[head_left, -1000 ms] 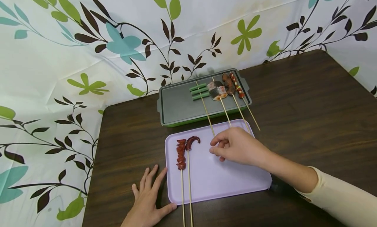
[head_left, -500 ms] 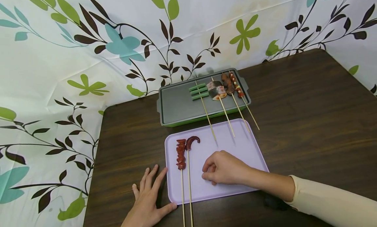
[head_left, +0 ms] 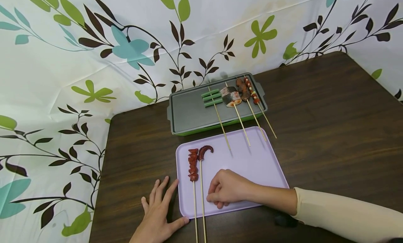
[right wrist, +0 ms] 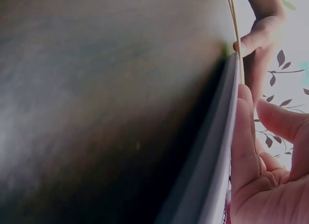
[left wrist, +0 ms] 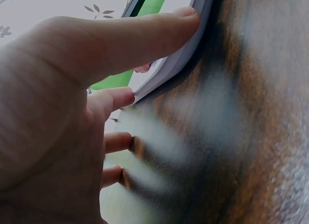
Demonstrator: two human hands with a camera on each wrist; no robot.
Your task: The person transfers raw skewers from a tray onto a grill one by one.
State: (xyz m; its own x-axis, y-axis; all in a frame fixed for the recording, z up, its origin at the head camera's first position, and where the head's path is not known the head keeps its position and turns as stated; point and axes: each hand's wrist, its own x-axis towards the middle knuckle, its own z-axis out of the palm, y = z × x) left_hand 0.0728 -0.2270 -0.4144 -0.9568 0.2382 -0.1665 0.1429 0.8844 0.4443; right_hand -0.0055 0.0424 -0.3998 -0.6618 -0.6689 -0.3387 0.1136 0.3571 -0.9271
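My right hand (head_left: pixel 231 187), loosely curled, hangs low over the front of the lilac tray (head_left: pixel 252 162). Its fingertips are just right of the thin stick (head_left: pixel 202 190) of an octopus tentacle skewer (head_left: pixel 205 152). In the right wrist view, thumb (right wrist: pixel 282 120) and fingers stand apart with nothing between them. To the left of the tentacle lies a skewer of red chunks (head_left: pixel 193 166); both sticks run out over the tray's front edge. My left hand (head_left: pixel 158 213) rests on the table with spread fingers, index fingertip and thumb right at the tray's left side.
Behind the tray stands a grey-topped green grill (head_left: pixel 189 111). On its right half lie skewers of green sticks (head_left: pixel 213 98), fish (head_left: pixel 232 97), brown meat (head_left: pixel 243 89) and small mixed pieces (head_left: pixel 252 90), their sticks reaching forward. A patterned cloth (head_left: pixel 201 33) hangs behind the dark table (head_left: pixel 315 124).
My right hand has moved from the sticks near the grill toward the front left of the tray, beside the tentacle skewer's stick. The left hand has stayed in place.
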